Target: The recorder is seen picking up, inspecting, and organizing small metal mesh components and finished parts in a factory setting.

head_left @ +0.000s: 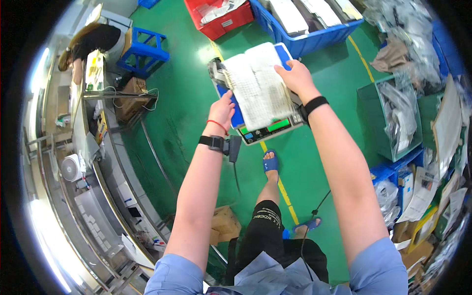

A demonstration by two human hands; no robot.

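Note:
In front of me is a digital weighing scale (279,126) with a blue platform and a lit green display along its near edge. On the platform lies a white, book-shaped pad (260,86), creased down its middle and covered in rows of small marks. My left hand (222,112) is closed at the scale's left edge, its fingers partly hidden beneath. At the far right corner my right hand (296,80) grips the edge, thumb on top beside the pad. A black bundle (216,72), too unclear to name, sits at the far left corner.
Ahead stand a red bin (227,22) and a blue crate (307,40) of white packs. Rightward is a green bin (391,120) with plastic bags. A workbench (93,162) runs along the left, with a blue stool (143,51) and another person (96,39) bending beyond.

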